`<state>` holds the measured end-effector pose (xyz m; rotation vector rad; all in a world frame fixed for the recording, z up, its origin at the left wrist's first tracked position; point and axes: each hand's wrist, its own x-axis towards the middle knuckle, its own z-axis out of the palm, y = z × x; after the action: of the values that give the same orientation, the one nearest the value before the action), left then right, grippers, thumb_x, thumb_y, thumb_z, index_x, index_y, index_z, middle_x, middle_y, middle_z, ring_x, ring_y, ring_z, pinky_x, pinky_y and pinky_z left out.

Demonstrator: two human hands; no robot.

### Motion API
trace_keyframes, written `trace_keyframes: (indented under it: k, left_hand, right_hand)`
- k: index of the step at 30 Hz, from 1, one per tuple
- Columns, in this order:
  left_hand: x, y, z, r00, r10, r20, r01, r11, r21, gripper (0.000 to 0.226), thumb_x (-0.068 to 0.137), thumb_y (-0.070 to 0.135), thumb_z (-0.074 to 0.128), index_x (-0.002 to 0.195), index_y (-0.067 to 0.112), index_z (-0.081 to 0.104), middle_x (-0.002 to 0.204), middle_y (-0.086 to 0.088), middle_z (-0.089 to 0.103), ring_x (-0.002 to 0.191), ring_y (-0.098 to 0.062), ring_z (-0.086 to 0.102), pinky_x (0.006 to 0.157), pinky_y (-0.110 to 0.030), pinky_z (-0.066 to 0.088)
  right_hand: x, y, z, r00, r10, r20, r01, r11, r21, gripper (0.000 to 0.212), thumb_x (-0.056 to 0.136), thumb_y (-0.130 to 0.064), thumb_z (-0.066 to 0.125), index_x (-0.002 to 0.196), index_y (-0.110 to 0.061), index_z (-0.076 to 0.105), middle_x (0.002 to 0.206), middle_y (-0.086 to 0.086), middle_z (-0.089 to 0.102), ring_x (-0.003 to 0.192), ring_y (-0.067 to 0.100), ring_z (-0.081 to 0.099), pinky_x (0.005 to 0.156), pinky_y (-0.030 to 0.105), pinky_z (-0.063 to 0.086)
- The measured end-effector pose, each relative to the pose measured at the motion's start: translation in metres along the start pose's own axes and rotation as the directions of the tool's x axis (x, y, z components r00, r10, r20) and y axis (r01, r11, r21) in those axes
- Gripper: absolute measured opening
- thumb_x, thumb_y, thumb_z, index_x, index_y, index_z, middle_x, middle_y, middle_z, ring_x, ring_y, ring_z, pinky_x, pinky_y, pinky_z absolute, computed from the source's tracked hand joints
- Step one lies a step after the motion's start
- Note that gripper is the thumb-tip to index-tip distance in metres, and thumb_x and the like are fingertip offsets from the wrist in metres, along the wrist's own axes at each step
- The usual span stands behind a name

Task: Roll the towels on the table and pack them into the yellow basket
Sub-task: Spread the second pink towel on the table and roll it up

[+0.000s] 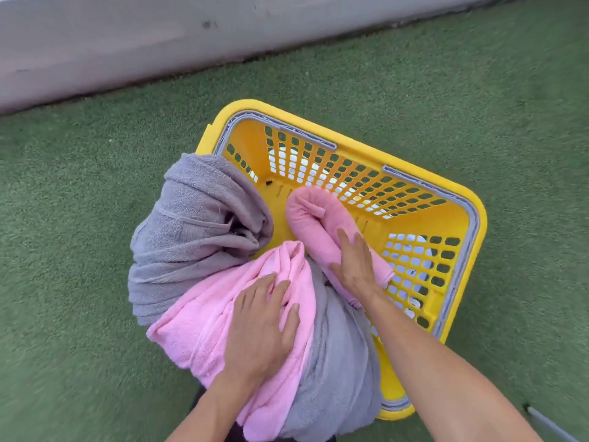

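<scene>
A yellow basket (446, 193) with grey handles stands on green turf. Several rolled towels stick up out of its near left side. A grey towel (197, 224) leans over the left rim. A light pink towel (207, 323) lies beside it, and my left hand (264, 323) presses flat on it, fingers spread. Another grey towel (338, 362) stands between the pink ones. My right hand (353, 260) grips a darker pink rolled towel (315, 218) whose rounded end points into the basket's open part.
The basket's far and right parts (376, 224) hold no towels; its slotted walls show. Green artificial turf (414, 100) surrounds the basket. A grey concrete wall (159, 36) runs along the far side. A grey bar (548, 425) shows at the bottom right.
</scene>
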<state>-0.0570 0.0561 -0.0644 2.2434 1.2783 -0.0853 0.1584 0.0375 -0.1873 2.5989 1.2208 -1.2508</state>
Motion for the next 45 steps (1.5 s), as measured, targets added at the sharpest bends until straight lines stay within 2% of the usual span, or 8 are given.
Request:
trace_keyframes:
  k: [4, 7, 11, 18, 25, 29, 34, 45]
  left_hand:
    - [0.019, -0.003, -0.005, 0.996, -0.086, 0.009, 0.087, 0.995, -0.05, 0.041, 0.091, 0.042, 0.043, 0.119, 0.016, 0.058, 0.12, -0.007, 0.056, 0.106, -0.028, 0.053, 0.093, -0.041, 0.044]
    - [0.052, -0.009, -0.015, 0.957, -0.226, 0.184, 0.2, 0.968, 0.151, 0.04, 0.092, 0.042, 0.049, 0.115, 0.01, 0.059, 0.112, -0.014, 0.057, 0.103, -0.034, 0.053, 0.089, -0.041, 0.043]
    - [0.076, -0.008, -0.017, 0.867, -0.383, 0.32, 0.309, 0.915, 0.258, 0.025, 0.086, 0.02, 0.057, 0.106, 0.008, 0.065, 0.11, -0.017, 0.065, 0.104, -0.036, 0.061, 0.085, -0.038, 0.049]
    - [0.049, -0.018, -0.045, 0.961, -0.275, 0.03, 0.274, 0.934, -0.227, 0.013, 0.087, 0.023, 0.06, 0.079, 0.013, 0.062, 0.081, -0.009, 0.066, 0.081, -0.03, 0.06, 0.07, -0.038, 0.043]
    - [-0.004, -0.011, -0.111, 0.96, -0.251, -0.126, 0.086, 0.689, -0.72, 0.009, 0.09, 0.021, 0.064, 0.082, 0.017, 0.064, 0.078, 0.003, 0.068, 0.075, -0.008, 0.061, 0.067, -0.01, 0.041]
    - [-0.051, -0.014, -0.147, 0.969, -0.145, -0.197, -0.065, 0.624, -0.779, 0.007, 0.09, 0.026, 0.064, 0.085, 0.022, 0.065, 0.088, 0.013, 0.067, 0.078, -0.002, 0.061, 0.07, -0.008, 0.043]
    - [-0.122, -0.025, -0.187, 0.958, 0.109, -0.267, -0.276, 0.612, -0.741, 0.008, 0.087, 0.022, 0.069, 0.079, 0.021, 0.066, 0.075, 0.013, 0.067, 0.068, -0.006, 0.06, 0.065, -0.016, 0.046]
    - [-0.262, 0.031, -0.23, 0.798, 0.53, -0.287, -0.559, 0.472, -0.682, 0.014, 0.084, 0.016, 0.071, 0.073, 0.024, 0.067, 0.07, 0.012, 0.067, 0.064, -0.006, 0.06, 0.061, -0.015, 0.046]
  right_hand:
    - [-0.017, -0.041, -0.022, 0.974, -0.223, -0.039, 0.225, 0.936, 0.271, 0.034, 0.092, -0.028, 0.059, 0.12, -0.009, 0.062, 0.111, 0.014, 0.065, 0.101, 0.027, 0.059, 0.088, 0.037, 0.046]
    - [-0.018, -0.061, -0.021, 0.984, -0.093, 0.154, 0.034, 0.938, 0.346, 0.039, 0.089, -0.043, 0.057, 0.086, -0.005, 0.067, 0.069, 0.006, 0.062, 0.063, 0.019, 0.057, 0.063, 0.039, 0.05]
    - [-0.015, -0.062, -0.004, 0.948, 0.099, 0.303, -0.24, 0.846, 0.475, 0.021, 0.075, -0.03, 0.072, 0.072, -0.011, 0.065, 0.06, 0.004, 0.051, 0.063, 0.019, 0.051, 0.059, 0.036, 0.044]
    - [-0.057, -0.087, -0.033, 0.98, 0.199, -0.031, -0.112, 0.667, 0.737, 0.015, 0.072, -0.017, 0.072, 0.077, -0.003, 0.07, 0.071, 0.006, 0.07, 0.066, 0.011, 0.055, 0.063, 0.036, 0.048]
    - [-0.155, -0.132, -0.075, 0.934, 0.129, -0.333, 0.208, 0.562, 0.801, 0.009, 0.084, -0.023, 0.07, 0.091, -0.018, 0.071, 0.087, -0.005, 0.072, 0.083, 0.007, 0.066, 0.074, 0.021, 0.054]
    - [-0.232, -0.155, -0.081, 0.835, 0.169, -0.524, 0.374, 0.524, 0.765, 0.008, 0.087, -0.019, 0.069, 0.093, -0.014, 0.071, 0.092, -0.003, 0.072, 0.081, 0.003, 0.065, 0.072, 0.014, 0.05]
    - [-0.343, -0.167, -0.07, 0.652, 0.247, -0.717, 0.521, 0.542, 0.66, 0.005, 0.084, -0.016, 0.071, 0.089, -0.014, 0.073, 0.085, -0.002, 0.074, 0.082, 0.011, 0.068, 0.078, 0.026, 0.053]
    - [-0.575, -0.136, -0.053, 0.416, 0.309, -0.855, 0.539, 0.674, 0.505, 0.012, 0.082, -0.014, 0.073, 0.095, -0.014, 0.073, 0.084, -0.002, 0.074, 0.082, 0.014, 0.069, 0.079, 0.029, 0.055]
